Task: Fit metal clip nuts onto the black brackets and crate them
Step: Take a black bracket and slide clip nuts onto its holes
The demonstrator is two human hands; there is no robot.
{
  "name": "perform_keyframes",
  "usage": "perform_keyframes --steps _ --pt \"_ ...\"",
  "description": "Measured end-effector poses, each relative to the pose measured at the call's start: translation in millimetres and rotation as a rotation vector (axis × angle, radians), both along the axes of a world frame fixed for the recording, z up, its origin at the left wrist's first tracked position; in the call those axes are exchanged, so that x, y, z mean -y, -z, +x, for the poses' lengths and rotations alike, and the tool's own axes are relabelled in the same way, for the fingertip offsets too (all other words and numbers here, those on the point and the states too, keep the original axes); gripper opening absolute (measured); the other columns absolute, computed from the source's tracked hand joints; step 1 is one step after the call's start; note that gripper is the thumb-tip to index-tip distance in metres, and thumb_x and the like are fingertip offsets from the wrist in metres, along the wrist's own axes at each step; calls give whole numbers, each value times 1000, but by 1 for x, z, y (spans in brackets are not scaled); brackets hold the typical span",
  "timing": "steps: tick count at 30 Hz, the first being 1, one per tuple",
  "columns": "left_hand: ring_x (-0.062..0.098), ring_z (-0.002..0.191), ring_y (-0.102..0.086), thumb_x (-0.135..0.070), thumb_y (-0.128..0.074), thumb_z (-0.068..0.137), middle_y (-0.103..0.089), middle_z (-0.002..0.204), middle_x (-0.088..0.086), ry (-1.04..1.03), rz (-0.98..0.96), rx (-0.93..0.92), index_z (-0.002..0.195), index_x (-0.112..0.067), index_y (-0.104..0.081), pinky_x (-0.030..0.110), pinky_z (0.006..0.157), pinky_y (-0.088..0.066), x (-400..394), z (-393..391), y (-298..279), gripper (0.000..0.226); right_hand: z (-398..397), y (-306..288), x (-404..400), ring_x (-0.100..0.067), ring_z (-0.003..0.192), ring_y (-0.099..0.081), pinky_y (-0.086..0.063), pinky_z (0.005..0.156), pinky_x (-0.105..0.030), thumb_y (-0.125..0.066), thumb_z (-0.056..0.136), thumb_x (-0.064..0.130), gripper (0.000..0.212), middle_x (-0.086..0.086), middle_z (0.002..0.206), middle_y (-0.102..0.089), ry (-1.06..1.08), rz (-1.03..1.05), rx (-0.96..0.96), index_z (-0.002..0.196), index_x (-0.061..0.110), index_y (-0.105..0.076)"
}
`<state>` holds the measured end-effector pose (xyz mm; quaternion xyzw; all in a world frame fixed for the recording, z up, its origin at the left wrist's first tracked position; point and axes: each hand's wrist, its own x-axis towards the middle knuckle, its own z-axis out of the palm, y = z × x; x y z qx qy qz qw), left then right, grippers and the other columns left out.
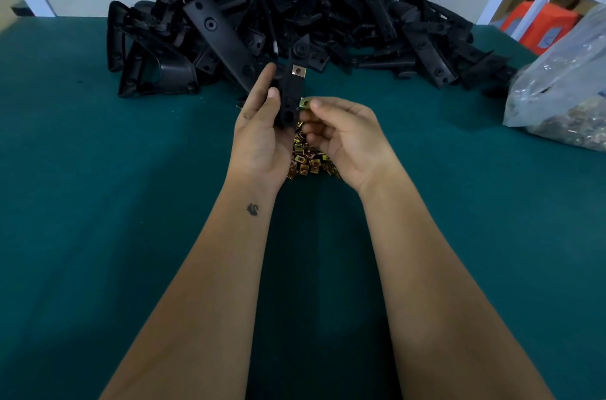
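Note:
My left hand [259,134] grips a black bracket [292,91] upright above the table, thumb across its side. One metal clip nut [298,71] sits on the bracket's upper part. My right hand [341,134] pinches a second gold clip nut [305,102] between thumb and forefinger, right against the bracket's right edge at mid-height. A loose heap of gold clip nuts [306,158] lies on the green table below and between my hands, partly hidden by them.
A big pile of black brackets [278,16] fills the back of the green table [98,203]. A clear plastic bag of metal parts [564,98] lies at the right edge. Orange stools [537,26] and a white frame stand beyond the table at right.

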<state>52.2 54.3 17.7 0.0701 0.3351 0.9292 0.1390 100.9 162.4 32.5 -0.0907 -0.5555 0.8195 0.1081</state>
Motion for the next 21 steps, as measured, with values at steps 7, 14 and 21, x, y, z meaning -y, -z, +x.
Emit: perform_keyframes --steps 7,14,21 --pt "20 108 -65 -10 -46 103 -67 126 11 1 -1 1 120 -21 -64 35 98 -53 0 0 0 27 0 0 4 -10 61 -60 -51 58 -20 -56 96 2 14 -3 71 -67 -14 3 9 88 6 -68" --pt "19 109 -66 -10 -48 103 -70 122 7 -14 -25 -18 119 -27 -66 40 104 -50 0 -1 2 29 -1 1 6 -11 61 -60 -51 57 -20 -57 95 2 15 -3 68 -65 -15 29 15 85 7 -67" --pt "16 109 -66 -12 -55 99 -69 125 4 36 -107 -109 122 -30 -64 41 107 -47 1 0 2 30 0 3 5 -7 57 -49 -42 53 -19 -63 92 4 16 3 60 -55 22 68 5 77 11 -67"
